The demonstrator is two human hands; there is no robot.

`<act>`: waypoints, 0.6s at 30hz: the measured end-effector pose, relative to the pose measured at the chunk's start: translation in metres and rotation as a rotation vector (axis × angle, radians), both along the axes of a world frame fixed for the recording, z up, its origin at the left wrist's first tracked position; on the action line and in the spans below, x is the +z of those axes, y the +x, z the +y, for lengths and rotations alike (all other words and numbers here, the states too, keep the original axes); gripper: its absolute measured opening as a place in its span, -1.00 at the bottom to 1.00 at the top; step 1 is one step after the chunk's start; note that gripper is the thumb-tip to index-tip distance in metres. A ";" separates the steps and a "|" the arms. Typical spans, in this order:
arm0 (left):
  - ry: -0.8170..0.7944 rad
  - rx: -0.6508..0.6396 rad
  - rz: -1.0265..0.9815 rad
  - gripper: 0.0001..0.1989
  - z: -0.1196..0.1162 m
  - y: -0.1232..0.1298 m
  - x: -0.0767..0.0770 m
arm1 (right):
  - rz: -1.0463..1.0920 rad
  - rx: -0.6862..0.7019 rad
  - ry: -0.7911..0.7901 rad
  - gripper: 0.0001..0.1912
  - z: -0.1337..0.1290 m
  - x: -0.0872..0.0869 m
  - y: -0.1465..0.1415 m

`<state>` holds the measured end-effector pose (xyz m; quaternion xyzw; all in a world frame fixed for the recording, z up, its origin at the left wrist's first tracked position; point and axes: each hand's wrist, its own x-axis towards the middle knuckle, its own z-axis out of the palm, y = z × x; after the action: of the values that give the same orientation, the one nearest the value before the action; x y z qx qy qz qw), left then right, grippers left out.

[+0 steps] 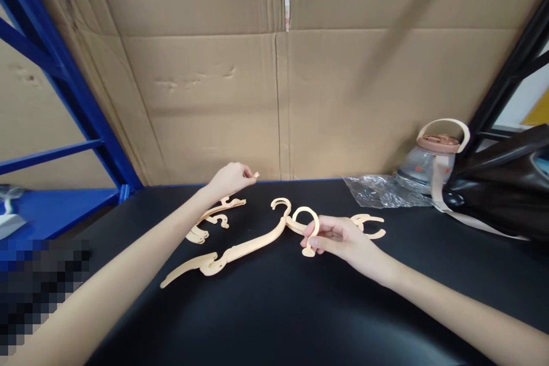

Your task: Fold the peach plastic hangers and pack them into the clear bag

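My right hand (pixel 332 237) pinches a cream plastic hook (pixel 316 220), its curved end pointing up, at the right of a cream hanger (pixel 257 243). That hanger lies on the black table (pixel 240 314) with its own hook toward the back; part of its right side is hidden behind my right hand. My left hand (pixel 234 178) is raised near the cardboard, fingers closed on a small cream piece (pixel 256 175). Below my left hand, more cream hanger parts (pixel 221 214) lie in a loose group, partly covered by my forearm.
Further cream parts (pixel 369 224) lie just beyond my right hand. A crumpled clear plastic bag (pixel 377 191), a clear jug (pixel 429 163) with a strap and a dark bag (pixel 506 183) stand at the right. Cardboard (pixel 206 86) walls the back; a blue frame (pixel 72 80) rises at left.
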<state>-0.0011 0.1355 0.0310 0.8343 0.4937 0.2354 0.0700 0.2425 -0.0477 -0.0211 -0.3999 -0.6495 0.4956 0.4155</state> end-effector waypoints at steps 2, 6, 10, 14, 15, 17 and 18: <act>-0.024 -0.003 -0.125 -0.72 0.001 -0.007 0.018 | 0.001 0.009 0.000 -0.78 0.000 -0.001 0.000; -0.135 -0.054 -0.397 -0.68 -0.005 -0.020 0.047 | -0.001 0.023 -0.011 -0.77 0.000 -0.002 -0.001; -0.216 -0.081 -0.607 -0.62 -0.027 -0.025 0.060 | 0.003 0.028 -0.033 -0.77 0.000 -0.001 -0.002; -0.310 -0.100 -0.714 -0.69 -0.059 -0.023 0.065 | 0.029 0.006 -0.055 -0.73 0.001 -0.002 -0.001; -0.307 -0.098 -0.709 -0.71 -0.067 -0.022 0.066 | 0.038 0.005 -0.053 -0.72 0.001 -0.002 0.000; -0.258 -0.091 -0.648 -0.72 -0.082 -0.019 0.065 | 0.045 0.006 -0.045 -0.72 0.001 -0.001 0.000; -0.200 -0.083 -0.584 -0.72 -0.088 -0.018 0.063 | 0.046 0.007 -0.034 -0.72 0.001 -0.001 0.000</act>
<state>-0.0189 0.0471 0.0940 0.7398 0.4390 0.4122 0.3001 0.2427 -0.0470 -0.0219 -0.3933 -0.6326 0.5171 0.4216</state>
